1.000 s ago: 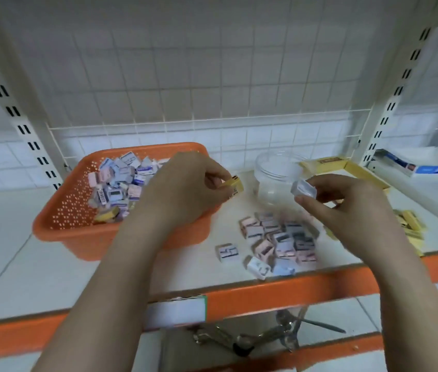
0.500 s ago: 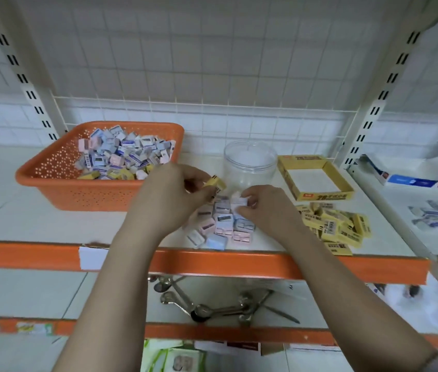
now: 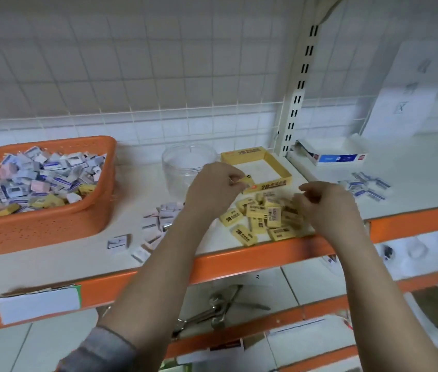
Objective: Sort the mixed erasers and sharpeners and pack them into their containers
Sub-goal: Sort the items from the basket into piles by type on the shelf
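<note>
1 yellow eraser [image 3: 245, 180] pinched in left hand [image 3: 214, 187]; right hand [image 3: 325, 202] loosely curled, holding nothing, over yellow pile [image 3: 263, 216]

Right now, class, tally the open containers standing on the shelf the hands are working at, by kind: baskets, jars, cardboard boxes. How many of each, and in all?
Orange basket: 1
Clear jar: 1
Cardboard boxes: 2, the yellow box and the white and blue box
Total: 4
</note>
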{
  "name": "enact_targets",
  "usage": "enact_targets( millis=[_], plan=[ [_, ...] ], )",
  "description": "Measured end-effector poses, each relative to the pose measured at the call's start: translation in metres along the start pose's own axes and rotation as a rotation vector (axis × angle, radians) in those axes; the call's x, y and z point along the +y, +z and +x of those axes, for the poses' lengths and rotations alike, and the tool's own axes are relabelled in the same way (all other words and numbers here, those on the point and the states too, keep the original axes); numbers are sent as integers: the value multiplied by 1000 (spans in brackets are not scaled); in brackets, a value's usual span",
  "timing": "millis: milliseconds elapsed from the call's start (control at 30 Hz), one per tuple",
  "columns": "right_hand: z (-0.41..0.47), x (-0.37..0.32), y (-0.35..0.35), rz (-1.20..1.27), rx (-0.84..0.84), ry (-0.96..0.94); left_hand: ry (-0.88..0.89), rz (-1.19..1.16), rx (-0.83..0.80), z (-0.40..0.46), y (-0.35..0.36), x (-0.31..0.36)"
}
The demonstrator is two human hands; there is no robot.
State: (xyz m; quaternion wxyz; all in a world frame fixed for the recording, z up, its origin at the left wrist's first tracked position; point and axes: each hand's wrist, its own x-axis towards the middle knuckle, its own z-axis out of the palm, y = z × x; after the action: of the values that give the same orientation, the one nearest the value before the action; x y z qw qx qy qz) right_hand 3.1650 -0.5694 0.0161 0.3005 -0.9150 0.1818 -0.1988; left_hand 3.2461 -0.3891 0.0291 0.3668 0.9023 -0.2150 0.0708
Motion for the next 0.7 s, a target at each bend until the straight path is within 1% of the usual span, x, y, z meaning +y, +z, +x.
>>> enact_targets(
  millis=[100,200,367,433,500,600,700],
  plan=[
    [-2,13,-8,-13,10,26,-1,44,-85,12,27,5],
    [-2,17,-12,-9,16,24,1,129,-118,14,38,6],
    [-2,8,-13,12,-53,-18,-50,66,-153,9,35,2],
    [-2,1,-13,2,-67,-48,-64,37,-113,4,23,1],
    [-3,-7,-12,-7,-65,-74,-67,31,-30,-4,3,-2],
    [-5,-25,0,16,-59,-110,-95,40,110,-20,-38,-11],
    [-10,-53,17,54,-76,-149,-137,67,189,-37,-83,-32]
  ],
)
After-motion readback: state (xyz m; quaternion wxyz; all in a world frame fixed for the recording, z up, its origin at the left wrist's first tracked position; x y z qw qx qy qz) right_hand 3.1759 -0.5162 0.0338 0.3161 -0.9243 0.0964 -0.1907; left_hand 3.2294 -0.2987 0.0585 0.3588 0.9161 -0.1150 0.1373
